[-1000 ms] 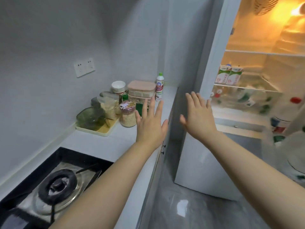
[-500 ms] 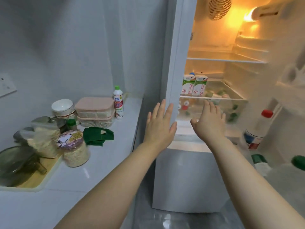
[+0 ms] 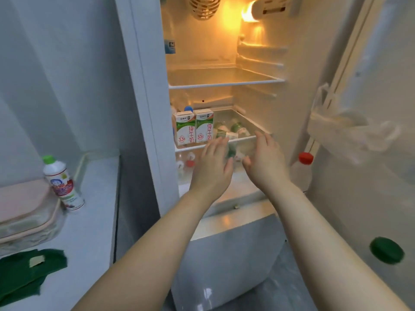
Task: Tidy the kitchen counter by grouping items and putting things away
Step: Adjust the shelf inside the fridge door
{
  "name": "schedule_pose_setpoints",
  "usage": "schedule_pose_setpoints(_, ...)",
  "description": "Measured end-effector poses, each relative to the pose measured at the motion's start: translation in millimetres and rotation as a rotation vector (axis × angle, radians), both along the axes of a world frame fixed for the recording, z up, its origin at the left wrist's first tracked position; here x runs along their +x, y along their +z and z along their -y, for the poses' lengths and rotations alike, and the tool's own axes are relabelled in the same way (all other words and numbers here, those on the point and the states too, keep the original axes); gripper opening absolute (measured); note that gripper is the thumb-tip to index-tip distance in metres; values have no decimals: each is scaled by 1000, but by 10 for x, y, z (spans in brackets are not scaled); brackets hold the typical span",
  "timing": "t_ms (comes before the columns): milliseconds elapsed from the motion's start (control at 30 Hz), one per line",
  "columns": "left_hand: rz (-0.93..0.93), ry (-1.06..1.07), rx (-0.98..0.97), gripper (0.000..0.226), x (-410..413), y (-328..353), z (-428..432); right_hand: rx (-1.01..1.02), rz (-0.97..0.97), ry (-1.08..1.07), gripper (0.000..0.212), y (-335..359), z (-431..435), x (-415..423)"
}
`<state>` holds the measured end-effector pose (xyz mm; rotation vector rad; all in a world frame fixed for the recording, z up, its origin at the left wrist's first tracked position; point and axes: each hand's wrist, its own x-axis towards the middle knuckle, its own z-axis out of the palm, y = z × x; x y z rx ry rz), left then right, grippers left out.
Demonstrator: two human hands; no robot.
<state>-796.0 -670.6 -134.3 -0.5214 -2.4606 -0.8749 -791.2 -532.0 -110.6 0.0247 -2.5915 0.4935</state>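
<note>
Counter (image 3: 89, 232) lies to my left, holding white bottle (image 3: 60, 182), pink-lidded boxes (image 3: 24, 212), green cloth (image 3: 24, 270). Left hand (image 3: 212, 169) and right hand (image 3: 266, 163) empty, fingers straight, side by side at the fridge shelf (image 3: 190, 147) front beside milk cartons (image 3: 193, 126). Likely gauging room for storage.

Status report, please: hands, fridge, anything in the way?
Left hand, right hand open, empty, at clear drawer front. Fridge door open. White bottle on counter. Milk cartons above drawer, not blocking.

There were two milk cartons (image 3: 183, 129), one red-capped bottle (image 3: 305, 158), one dark-green-capped bottle (image 3: 386, 250), one white bottle (image 3: 61, 182) and one green cloth (image 3: 22, 277) on the surface (image 3: 92, 221).
</note>
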Motion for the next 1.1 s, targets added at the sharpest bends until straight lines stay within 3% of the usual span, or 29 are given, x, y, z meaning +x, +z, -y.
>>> schedule_pose_setpoints(200, -55, -174, 143, 39, -707, 49, -243, 103, -96, -172, 35, 212, -173, -254)
schedule_pose_setpoints(367, -70, -358, 202, 34, -1271, 317, -699, 151, -359, -346, 16, 524, -442, -421)
schedule_pose_setpoints(567, -99, -608, 404, 28, -1420, 547, -1174, 107, -503, -577, 22, 860, -673, -305)
schedule_pose_setpoints(667, -76, -707, 540, 28, -1373, 722, -1347, 24, -379, -702, 21, 1025, -820, -209)
schedule_pose_setpoints(800, 149, -946, 638, 31, -1247, 1050, -1533, -97, -141, -848, 21, 1127, -982, -124)
schedule_pose_setpoints(933, 294, -1140, 492, 36, -1187, 1209, -1715, -120, -59, -918, 20, 1104, -1081, -59)
schedule_pose_setpoints(1100, 217, -1084, 126, 31, -1183, 1209, -1844, -91, 29, -976, 20, 1001, -1204, 20)
